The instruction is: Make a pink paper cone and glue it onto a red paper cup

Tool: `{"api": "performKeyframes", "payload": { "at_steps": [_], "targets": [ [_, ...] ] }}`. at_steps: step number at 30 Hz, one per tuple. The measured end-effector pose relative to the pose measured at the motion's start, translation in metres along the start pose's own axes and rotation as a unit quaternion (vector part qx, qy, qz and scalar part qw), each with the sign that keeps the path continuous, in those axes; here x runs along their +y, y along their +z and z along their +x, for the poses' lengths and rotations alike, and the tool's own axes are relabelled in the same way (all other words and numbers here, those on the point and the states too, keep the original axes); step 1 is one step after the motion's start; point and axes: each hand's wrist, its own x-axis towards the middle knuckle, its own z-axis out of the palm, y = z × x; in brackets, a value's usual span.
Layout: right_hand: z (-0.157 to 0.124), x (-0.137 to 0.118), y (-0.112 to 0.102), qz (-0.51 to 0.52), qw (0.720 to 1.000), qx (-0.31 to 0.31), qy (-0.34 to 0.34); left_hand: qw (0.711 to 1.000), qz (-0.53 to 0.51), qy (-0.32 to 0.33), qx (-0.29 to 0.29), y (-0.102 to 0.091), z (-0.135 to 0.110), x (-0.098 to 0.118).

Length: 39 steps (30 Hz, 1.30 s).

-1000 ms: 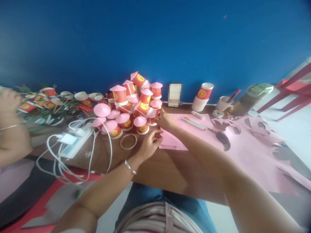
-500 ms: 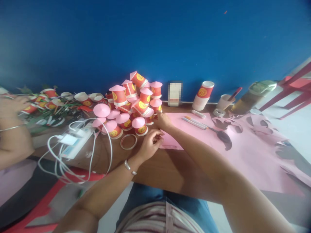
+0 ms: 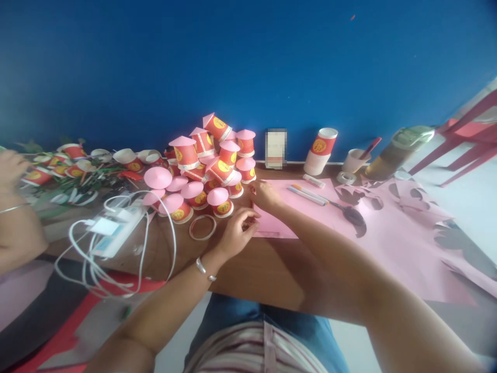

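Observation:
My left hand rests on the wooden table with its fingers curled at the near left corner of a pink paper sheet. My right hand lies on the same sheet's far left edge, fingers bent, right beside the pile of red paper cups with pink cone lids. What either hand pinches, if anything, is too small to make out. A tape ring lies just left of my left hand.
Scissors and pens lie on the pink sheet, which has cut-out holes at the right. A cup stack, a tape roll and a bottle stand by the blue wall. White cables lie at left. Another person's arm is at far left.
My right hand has drawn back slightly from the cup pile onto the pink sheet. The view has shifted a little; my left hand stays at the sheet's corner.

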Motion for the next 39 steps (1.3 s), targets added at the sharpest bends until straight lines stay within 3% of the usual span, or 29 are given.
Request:
{"api": "performKeyframes", "payload": {
  "at_steps": [4,8,19,30,35,39],
  "targets": [
    [-0.03,0.023,-0.008,-0.015,0.999,-0.001,-0.037,1.0,0.016,0.012,-0.008,0.001,-0.001,0.003],
    [-0.051,0.045,-0.003,-0.06,0.992,0.001,-0.113,0.999,0.042,0.021,-0.016,0.001,-0.001,0.001],
    [-0.078,0.072,0.018,-0.016,0.987,0.02,-0.156,0.998,0.051,0.034,-0.009,-0.001,-0.003,0.0],
    [-0.083,0.069,0.018,-0.02,0.989,0.023,-0.141,0.995,0.094,0.014,0.012,-0.006,0.0,-0.006],
    [-0.095,0.075,0.001,-0.044,0.988,0.003,-0.149,0.993,0.109,0.036,0.007,-0.006,0.0,-0.009],
    [-0.105,0.1,-0.033,-0.116,0.983,0.072,-0.124,0.989,0.127,0.071,-0.01,-0.004,-0.002,-0.01]
  ]
}}
